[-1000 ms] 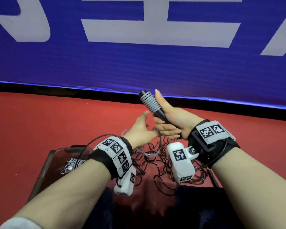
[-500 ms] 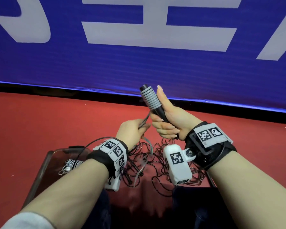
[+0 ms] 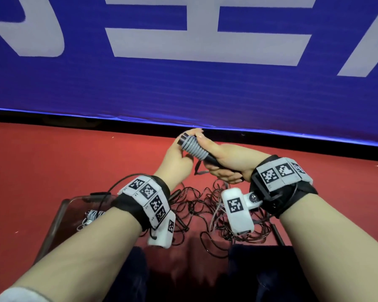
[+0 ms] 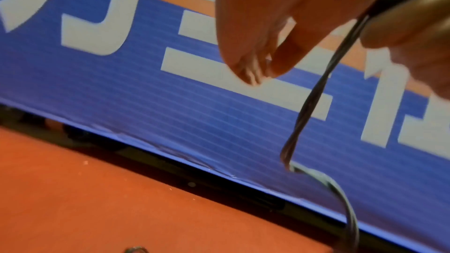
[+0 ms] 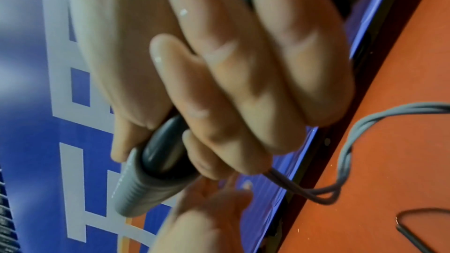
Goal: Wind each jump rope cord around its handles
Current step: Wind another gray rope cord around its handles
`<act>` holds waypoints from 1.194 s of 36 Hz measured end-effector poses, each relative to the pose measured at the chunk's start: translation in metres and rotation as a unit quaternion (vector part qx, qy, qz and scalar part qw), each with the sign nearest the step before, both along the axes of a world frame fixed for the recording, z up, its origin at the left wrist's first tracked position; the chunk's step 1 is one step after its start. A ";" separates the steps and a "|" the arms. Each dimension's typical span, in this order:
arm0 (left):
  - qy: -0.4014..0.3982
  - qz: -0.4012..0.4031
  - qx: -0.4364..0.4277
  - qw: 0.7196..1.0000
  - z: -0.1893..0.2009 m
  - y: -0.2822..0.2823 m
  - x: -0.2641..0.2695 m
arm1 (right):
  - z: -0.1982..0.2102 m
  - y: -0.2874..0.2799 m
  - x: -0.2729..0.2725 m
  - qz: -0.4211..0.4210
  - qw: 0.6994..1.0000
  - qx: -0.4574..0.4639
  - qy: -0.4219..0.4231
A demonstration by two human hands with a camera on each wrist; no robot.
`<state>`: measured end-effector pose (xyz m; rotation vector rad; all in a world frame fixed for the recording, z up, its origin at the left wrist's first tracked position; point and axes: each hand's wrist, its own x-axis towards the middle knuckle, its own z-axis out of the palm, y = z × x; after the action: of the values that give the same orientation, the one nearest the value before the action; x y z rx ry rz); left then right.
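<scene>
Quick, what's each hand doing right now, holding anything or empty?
Left hand: at the coiled end of the black handle; whether it grips the grey cord cannot be told.
Right hand: closed around the black handle.

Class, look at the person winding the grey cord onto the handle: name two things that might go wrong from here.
1. The grey cord hangs in a slack, twisted loop below the right hand; it may kink or wind unevenly.
2. The dark tangled cords lie just beneath; the loop could snag on them.
</scene>
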<state>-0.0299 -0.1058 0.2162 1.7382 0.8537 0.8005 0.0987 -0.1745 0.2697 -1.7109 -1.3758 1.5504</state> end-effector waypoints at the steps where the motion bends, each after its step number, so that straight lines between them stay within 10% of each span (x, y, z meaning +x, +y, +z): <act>1: -0.036 -0.034 -0.027 0.998 0.003 -0.001 0.001 | 0.000 0.001 -0.001 0.004 1.000 -0.002 0.010; 10: -0.083 -0.068 -0.187 0.976 0.006 -0.003 -0.002 | 0.001 0.004 0.000 -0.004 0.994 -0.020 0.104; 21: -0.041 -0.051 -0.019 0.998 0.006 0.001 -0.009 | 0.006 -0.004 0.006 -0.077 0.963 -0.035 0.258; 43: -0.080 -0.017 -0.172 0.982 0.025 -0.010 -0.001 | 0.002 0.010 -0.013 -0.245 0.964 0.055 -0.084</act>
<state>-0.0311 -0.1153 0.2415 1.3632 0.7983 0.7120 0.0858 -0.1643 0.2714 -1.9588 -0.9832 1.0583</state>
